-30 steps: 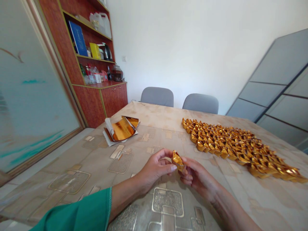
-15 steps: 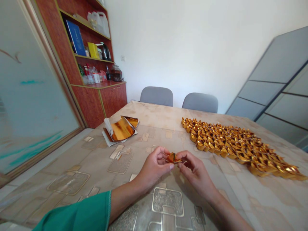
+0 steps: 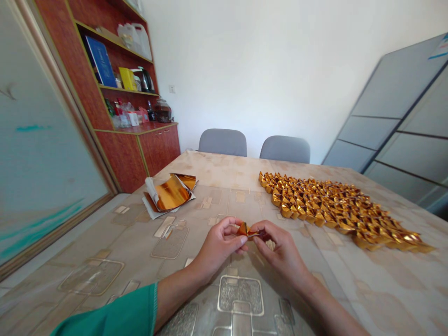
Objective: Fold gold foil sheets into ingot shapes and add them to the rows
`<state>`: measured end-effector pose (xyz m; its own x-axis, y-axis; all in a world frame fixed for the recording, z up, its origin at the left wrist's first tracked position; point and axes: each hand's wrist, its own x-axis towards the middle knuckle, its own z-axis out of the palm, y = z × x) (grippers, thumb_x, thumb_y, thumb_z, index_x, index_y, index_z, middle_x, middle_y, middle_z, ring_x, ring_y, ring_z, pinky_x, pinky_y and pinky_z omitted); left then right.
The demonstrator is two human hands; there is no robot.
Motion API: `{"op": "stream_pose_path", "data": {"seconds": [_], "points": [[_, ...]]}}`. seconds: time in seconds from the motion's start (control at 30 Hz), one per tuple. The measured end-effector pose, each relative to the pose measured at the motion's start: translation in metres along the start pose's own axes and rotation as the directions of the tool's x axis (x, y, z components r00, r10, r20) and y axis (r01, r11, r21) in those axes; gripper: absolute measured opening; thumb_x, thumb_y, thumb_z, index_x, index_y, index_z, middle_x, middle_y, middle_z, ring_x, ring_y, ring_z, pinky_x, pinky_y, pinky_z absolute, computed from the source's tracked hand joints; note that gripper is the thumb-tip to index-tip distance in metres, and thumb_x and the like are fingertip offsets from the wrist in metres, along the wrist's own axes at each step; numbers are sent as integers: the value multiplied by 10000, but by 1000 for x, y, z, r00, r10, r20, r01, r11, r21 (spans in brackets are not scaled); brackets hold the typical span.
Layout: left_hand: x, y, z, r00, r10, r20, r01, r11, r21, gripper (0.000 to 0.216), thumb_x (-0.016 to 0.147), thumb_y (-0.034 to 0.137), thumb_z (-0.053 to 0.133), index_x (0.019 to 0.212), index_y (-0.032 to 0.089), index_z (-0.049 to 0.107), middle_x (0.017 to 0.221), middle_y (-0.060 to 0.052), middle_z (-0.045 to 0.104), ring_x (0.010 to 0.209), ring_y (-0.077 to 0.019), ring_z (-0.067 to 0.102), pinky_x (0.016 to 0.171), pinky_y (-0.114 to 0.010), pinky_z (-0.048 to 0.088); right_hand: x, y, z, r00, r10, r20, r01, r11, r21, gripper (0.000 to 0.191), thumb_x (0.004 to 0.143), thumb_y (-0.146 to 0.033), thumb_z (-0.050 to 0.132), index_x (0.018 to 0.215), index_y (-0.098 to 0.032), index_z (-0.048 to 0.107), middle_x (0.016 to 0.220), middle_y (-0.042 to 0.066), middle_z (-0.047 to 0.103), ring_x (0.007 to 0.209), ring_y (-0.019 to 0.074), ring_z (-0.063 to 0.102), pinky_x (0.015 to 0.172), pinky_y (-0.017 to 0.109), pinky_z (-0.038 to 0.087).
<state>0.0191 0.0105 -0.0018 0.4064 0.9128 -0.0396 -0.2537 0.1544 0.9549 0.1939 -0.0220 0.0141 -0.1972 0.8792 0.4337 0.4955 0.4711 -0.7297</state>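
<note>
Filling most of the view, the worktop (image 3: pixel 105 242) carries a beige cover printed with rounded squares. Beyond its far left corner stands a red-brown cabinet (image 3: pixel 140 149) with crowded shelves, and two grey chairs (image 3: pixel 223 141) are pushed in at the far edge. On the right half of the worktop lies a wide spread of folded gold pieces (image 3: pixel 336 210), packed close in rows that run from near the chairs out toward the right edge. A loose stack of gold sheets (image 3: pixel 170 193) rests on the far left, its top sheet curling up. Near the middle, just above the cover, the left hand (image 3: pixel 217 245), on a forearm coming out of a green sleeve (image 3: pixel 115 317), and the right hand (image 3: pixel 283 252) meet. The thumb and fingers of each hand are clamped on opposite ends of a small gold paper piece (image 3: pixel 247 230), which is held between them, well apart from the spread.
</note>
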Motion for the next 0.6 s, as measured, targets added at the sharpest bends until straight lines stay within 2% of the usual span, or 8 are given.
{"op": "stream_pose_path", "data": {"seconds": [0.17,0.3,0.47,0.6], "points": [[3,4,-4,998,33,-44,-27,993,118,397,747,343,711,1070,171,558,886,-22,640,644,-129,659,596,-249,496,5,3,-24,996,-47,-76,34,987,-160,150,880,-137,504,931,-200,631,844,28,667,687,156,614,650,262,486],[5,6,-8,997,64,-39,-57,985,164,330,775,328,651,1047,162,567,928,-43,647,646,-121,635,600,-251,488,-7,21,-62,986,-22,-168,-48,914,-403,144,876,-175,499,944,-201,623,852,38,671,672,170,615,636,278,478],[5,5,-9,997,65,-33,-58,981,186,308,756,306,626,1020,153,587,957,-55,649,634,-115,610,593,-250,482,-63,66,-120,973,91,-211,-208,735,-645,164,881,-265,482,946,-215,624,895,61,695,700,202,643,650,311,486],[7,5,-7,996,75,-41,-66,976,206,266,740,287,621,965,146,612,949,-57,653,627,-112,601,589,-244,475,-106,100,-165,934,124,-335,-350,507,-788,234,881,-334,463,952,-208,647,873,94,716,699,261,654,620,354,474]]}}
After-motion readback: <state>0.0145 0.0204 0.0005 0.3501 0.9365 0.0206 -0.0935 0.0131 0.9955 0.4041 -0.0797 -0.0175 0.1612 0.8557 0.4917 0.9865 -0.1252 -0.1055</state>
